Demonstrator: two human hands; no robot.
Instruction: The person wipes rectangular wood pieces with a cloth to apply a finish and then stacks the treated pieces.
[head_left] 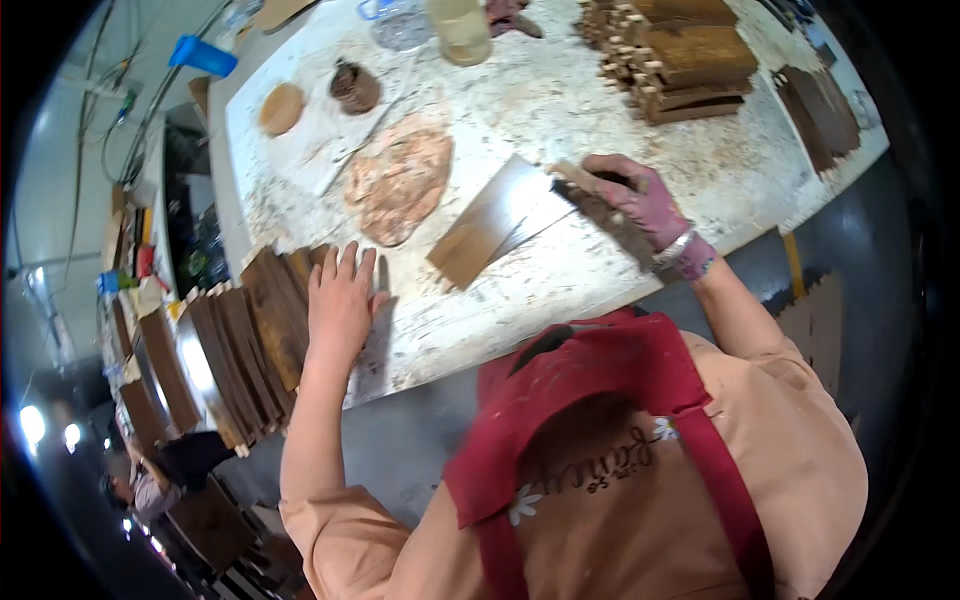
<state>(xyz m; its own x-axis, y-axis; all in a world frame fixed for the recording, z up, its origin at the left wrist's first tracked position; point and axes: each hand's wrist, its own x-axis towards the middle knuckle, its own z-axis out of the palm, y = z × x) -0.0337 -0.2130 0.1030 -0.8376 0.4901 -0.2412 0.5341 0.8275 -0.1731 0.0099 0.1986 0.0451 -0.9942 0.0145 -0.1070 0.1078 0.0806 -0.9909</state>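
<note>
My left hand (342, 300) is bare, its fingers stretched out over the table's left front edge. It is beside the nearest of a row of brown wooden boards (270, 305); whether it touches them I cannot tell. In a stained purple glove, my right hand (648, 208) is closed round a narrow brown wooden board (612, 222), which is tilted on edge. Between my hands a glossy brown board (490, 222) lies flat on the white, smeared table (540, 120). Just beyond it is a spread patch of pinkish-brown putty (402, 175).
A pile of brown boards (690, 60) stands at the back right. Farther left are a dark brown jar (355, 88), a round tan lid (282, 108) and a clear container of yellowish liquid (460, 35). A blue cup (203, 56) is beyond the table's left edge. Another person (150, 490) is at the far lower left.
</note>
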